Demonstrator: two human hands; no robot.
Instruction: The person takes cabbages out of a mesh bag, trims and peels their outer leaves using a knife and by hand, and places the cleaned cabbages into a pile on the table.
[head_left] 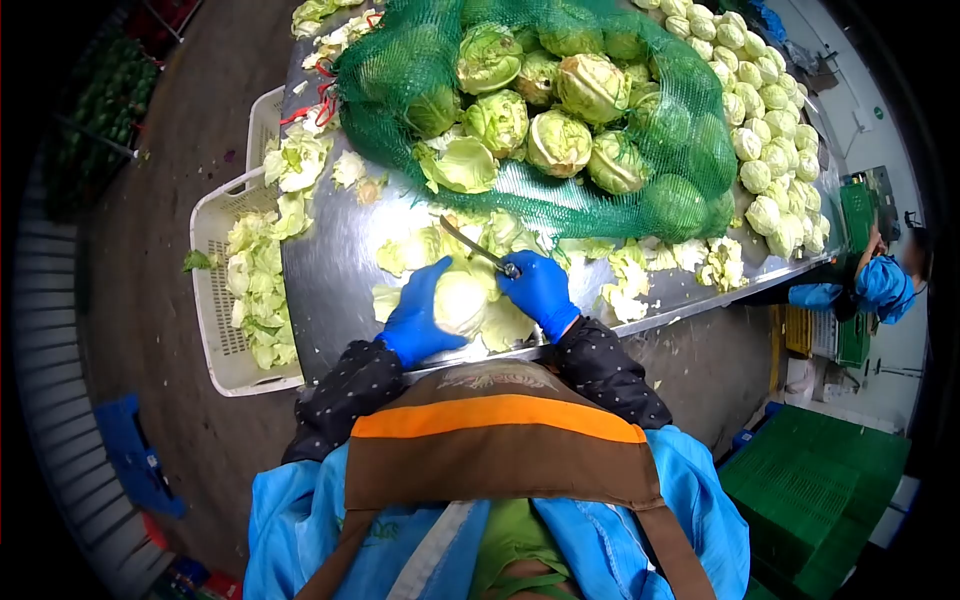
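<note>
We held a narrow, dark metal knife (470,243) in the blue-gloved right hand (540,291), fingers closed around one end. We had the blue-gloved left hand (416,314) spread against a round, pale-green cabbage (461,302) among loose, pale-green leaves (405,254) on the shiny metal counter (338,285).
</note>
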